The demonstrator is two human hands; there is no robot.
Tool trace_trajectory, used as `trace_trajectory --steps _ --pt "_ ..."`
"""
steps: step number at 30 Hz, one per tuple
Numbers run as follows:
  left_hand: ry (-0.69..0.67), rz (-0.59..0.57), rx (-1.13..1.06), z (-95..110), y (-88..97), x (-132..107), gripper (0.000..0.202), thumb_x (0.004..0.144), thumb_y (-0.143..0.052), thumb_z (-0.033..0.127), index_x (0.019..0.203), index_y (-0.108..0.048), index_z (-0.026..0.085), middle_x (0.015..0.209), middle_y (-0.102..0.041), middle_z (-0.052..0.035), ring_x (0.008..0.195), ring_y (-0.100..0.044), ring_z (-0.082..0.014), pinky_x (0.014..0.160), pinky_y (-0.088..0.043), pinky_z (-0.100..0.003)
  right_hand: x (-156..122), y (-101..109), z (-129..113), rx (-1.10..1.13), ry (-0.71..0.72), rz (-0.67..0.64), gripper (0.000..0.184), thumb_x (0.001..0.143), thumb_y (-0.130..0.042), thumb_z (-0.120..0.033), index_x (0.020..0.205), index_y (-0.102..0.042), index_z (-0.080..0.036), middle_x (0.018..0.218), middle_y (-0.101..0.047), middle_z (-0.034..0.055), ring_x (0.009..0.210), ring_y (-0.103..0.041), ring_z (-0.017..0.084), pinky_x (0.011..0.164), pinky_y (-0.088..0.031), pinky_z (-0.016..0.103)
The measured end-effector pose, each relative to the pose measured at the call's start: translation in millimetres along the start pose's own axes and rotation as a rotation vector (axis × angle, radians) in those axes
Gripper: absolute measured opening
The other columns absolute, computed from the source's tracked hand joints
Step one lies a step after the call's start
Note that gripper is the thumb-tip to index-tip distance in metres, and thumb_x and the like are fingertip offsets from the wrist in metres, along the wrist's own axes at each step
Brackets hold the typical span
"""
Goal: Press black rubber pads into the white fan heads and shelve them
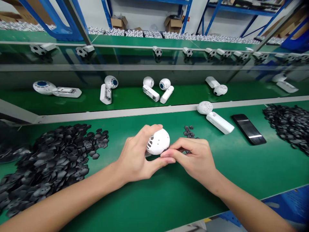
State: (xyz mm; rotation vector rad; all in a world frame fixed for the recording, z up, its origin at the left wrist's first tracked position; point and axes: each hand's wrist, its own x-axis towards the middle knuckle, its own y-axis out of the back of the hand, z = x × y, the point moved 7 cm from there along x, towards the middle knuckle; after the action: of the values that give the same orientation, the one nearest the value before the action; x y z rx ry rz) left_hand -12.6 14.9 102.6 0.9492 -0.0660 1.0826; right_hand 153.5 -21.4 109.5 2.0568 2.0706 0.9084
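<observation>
My left hand (136,154) is wrapped round a white ball-shaped housing (158,142) with slots and small holes, holding it above the green bench. The fingers of my right hand (193,156) are pinched together at the ball's lower right edge, by a dark spot there. Whether a small piece sits between those fingertips is hidden. Just behind my right hand lies a little group of small black pieces (188,131). To the left spreads a large heap of black pentagon-like pieces (53,161).
A white ball-and-handle unit (219,122) and a black phone (249,129) lie on the right, beside another black heap (289,125). Beyond the metal rail (120,112), several similar units rest on a green belt (135,98). Soccer-patterned units (158,51) line the shelf above.
</observation>
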Motion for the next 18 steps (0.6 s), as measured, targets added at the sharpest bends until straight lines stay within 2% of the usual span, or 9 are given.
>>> trace_trajectory --steps 7,9,11,12,14,16,18 --pt "0.029 -0.035 0.031 -2.7 -2.7 2.4 0.077 0.086 -0.081 0.059 0.145 -0.041 0.032 0.122 -0.070 -0.0052 0.085 -0.074 -0.0189 0.067 -0.056 -0.027 0.8 -4.5 -0.7 -0.026 0.181 0.026 0.019 0.098 -0.078 -0.022 0.080 -0.074 -0.020 0.071 -0.068 -0.0029 0.062 -0.059 0.010 0.060 -0.044 0.025" --pt "0.069 -0.091 0.015 -5.1 -3.6 6.1 0.080 0.082 -0.084 0.059 0.144 -0.042 0.031 0.122 -0.071 -0.0043 0.086 -0.074 -0.0192 0.070 -0.057 -0.027 3.4 -4.7 -1.2 -0.022 0.247 -0.038 0.020 0.101 -0.075 -0.026 0.082 -0.073 -0.020 0.072 -0.067 -0.0015 0.064 -0.059 0.012 0.062 -0.044 0.026" --pt "0.114 -0.148 -0.031 -6.7 -2.7 9.1 0.080 0.080 -0.086 0.056 0.142 -0.044 0.029 0.113 -0.073 -0.0017 0.079 -0.073 -0.0166 0.066 -0.056 -0.025 6.8 -3.2 1.4 -0.024 0.294 -0.181 0.021 0.105 -0.068 -0.030 0.088 -0.074 -0.020 0.078 -0.070 0.0000 0.069 -0.062 0.013 0.065 -0.046 0.027" --pt "0.129 -0.172 -0.061 -6.5 -1.4 10.2 0.076 0.080 -0.086 0.054 0.140 -0.047 0.028 0.105 -0.073 0.0000 0.073 -0.070 -0.0146 0.062 -0.054 -0.023 9.5 1.4 6.9 -0.039 0.275 -0.236 0.023 0.108 -0.063 -0.032 0.092 -0.075 -0.020 0.081 -0.073 0.0005 0.071 -0.065 0.014 0.068 -0.048 0.027" --pt "0.142 -0.204 -0.116 -4.4 2.3 11.9 0.062 0.083 -0.083 0.049 0.132 -0.053 0.025 0.092 -0.072 0.0029 0.062 -0.064 -0.0110 0.055 -0.049 -0.021 18.1 21.3 28.5 -0.126 0.131 -0.243 0.029 0.112 -0.053 -0.034 0.100 -0.077 -0.022 0.088 -0.077 0.0006 0.076 -0.069 0.015 0.071 -0.051 0.028" --pt "0.157 -0.216 -0.154 -2.9 6.3 13.2 0.050 0.086 -0.080 0.046 0.125 -0.058 0.023 0.085 -0.071 0.0041 0.057 -0.059 -0.0096 0.052 -0.045 -0.020 26.3 51.3 57.2 -0.289 -0.063 -0.138 0.031 0.112 -0.051 -0.036 0.104 -0.079 -0.024 0.091 -0.080 0.0003 0.078 -0.072 0.017 0.072 -0.051 0.030" --pt "0.176 -0.215 -0.182 -3.4 9.7 14.3 0.048 0.086 -0.080 0.045 0.123 -0.059 0.022 0.080 -0.071 0.0046 0.055 -0.058 -0.0097 0.051 -0.044 -0.020 30.9 74.3 81.0 -0.452 -0.180 -0.083 0.026 0.109 -0.057 -0.036 0.106 -0.080 -0.024 0.098 -0.082 0.0011 0.083 -0.074 0.021 0.073 -0.052 0.033"
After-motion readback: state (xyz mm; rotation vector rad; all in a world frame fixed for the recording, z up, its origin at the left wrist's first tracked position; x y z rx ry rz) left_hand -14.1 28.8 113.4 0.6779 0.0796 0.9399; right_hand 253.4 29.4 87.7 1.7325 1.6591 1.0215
